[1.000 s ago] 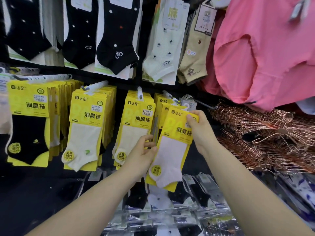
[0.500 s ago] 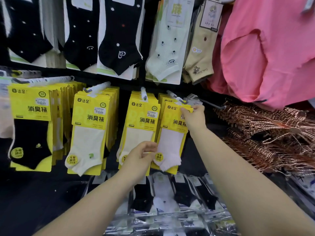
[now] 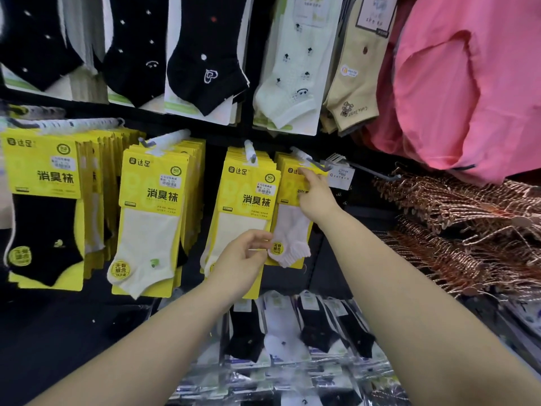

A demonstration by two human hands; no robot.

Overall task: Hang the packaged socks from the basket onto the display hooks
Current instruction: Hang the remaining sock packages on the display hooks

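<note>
**Sock Pack at the Display Hook: Current State**

The sock pack, a yellow card carrying a pale sock, hangs upright at the fourth display hook from the left in the yellow row. Whether the hook passes through the card's hole cannot be told, because the hand covers that area.

- The right hand grips the card's upper right part, with the index finger reaching up to the top edge just under the hook.
- The left hand pinches the lower left edge of the pack between thumb and fingers, beside the round yellow sticker.
- The hands are apart, one at each end of the same pack.

A neighbouring stack of yellow packs hangs just beside it on the left. Black socks hang in the row above. A pink garment hangs at upper right over piled copper-coloured hangers. Clear-wrapped socks lie below the hooks.
</note>
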